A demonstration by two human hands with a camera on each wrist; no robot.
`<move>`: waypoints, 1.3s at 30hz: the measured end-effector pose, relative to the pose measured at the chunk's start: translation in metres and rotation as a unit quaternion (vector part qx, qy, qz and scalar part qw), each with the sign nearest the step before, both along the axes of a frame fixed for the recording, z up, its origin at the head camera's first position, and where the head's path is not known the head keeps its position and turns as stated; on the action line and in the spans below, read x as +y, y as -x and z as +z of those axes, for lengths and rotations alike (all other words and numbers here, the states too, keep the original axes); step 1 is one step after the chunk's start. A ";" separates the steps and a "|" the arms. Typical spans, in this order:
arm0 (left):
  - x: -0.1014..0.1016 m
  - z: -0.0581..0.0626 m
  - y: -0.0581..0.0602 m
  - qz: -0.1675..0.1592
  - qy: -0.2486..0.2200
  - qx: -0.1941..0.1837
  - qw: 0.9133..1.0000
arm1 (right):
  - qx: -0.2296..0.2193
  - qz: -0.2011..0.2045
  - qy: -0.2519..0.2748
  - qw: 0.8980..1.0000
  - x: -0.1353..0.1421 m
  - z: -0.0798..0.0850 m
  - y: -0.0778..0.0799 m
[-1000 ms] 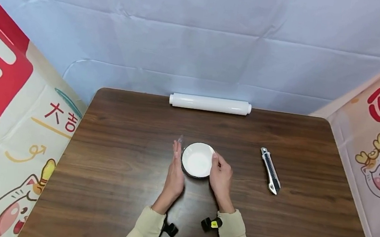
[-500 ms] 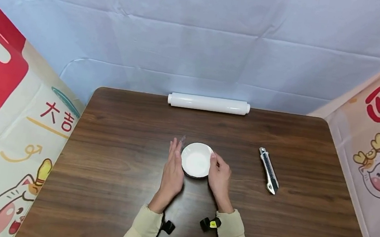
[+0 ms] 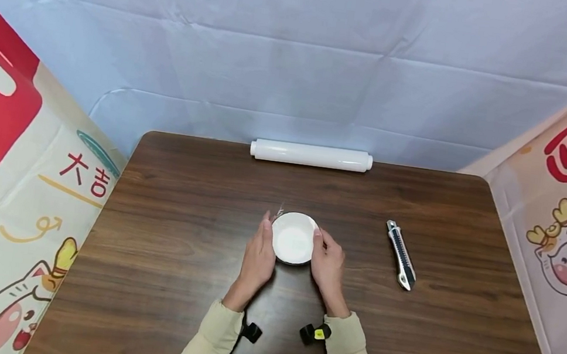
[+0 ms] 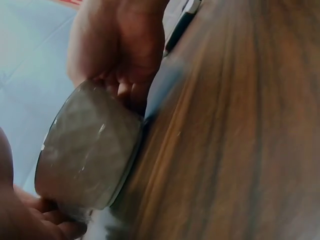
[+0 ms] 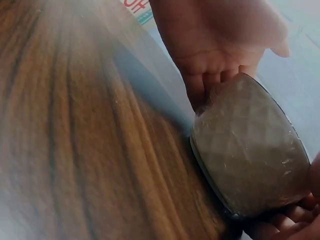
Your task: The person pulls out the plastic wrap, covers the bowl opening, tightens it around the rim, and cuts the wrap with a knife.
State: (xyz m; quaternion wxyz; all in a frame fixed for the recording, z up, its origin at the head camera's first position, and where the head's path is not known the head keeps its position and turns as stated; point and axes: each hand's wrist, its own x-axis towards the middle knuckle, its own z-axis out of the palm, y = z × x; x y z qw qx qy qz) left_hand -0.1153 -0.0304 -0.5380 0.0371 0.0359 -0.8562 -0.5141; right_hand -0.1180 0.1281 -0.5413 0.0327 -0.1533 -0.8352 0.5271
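A small bowl (image 3: 294,238), white inside with a dark rim, is between both hands on the table. Its quilted grey-brown outer wall (image 4: 90,145) has shiny, wrinkled clear film over it. My left hand (image 3: 259,256) holds the left side, fingers bent along the wall near the base, as the right wrist view shows; its thumb is by the rim. A wisp of clear film (image 3: 281,208) sticks out past the left fingertips. On the right side, my right hand (image 3: 328,268) grips the bowl, thumb at the rim and fingers (image 5: 290,225) curled low around the wall.
A white roll (image 3: 311,155) lies along the table's back edge. A utility knife (image 3: 401,255) rests on the wooden table (image 3: 180,200) to the right of the hands. Pale cloth (image 3: 295,84) hangs behind, with printed cloths on both sides.
My left hand has gone from flat, straight fingers beside the bowl to fingers bent in against it. The film's loose end has shifted right, toward the back rim. My right hand keeps its grip.
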 end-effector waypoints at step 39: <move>-0.002 -0.014 0.028 -0.036 -0.192 -0.092 0.976 | -0.031 0.081 0.063 0.994 0.003 -0.007 0.003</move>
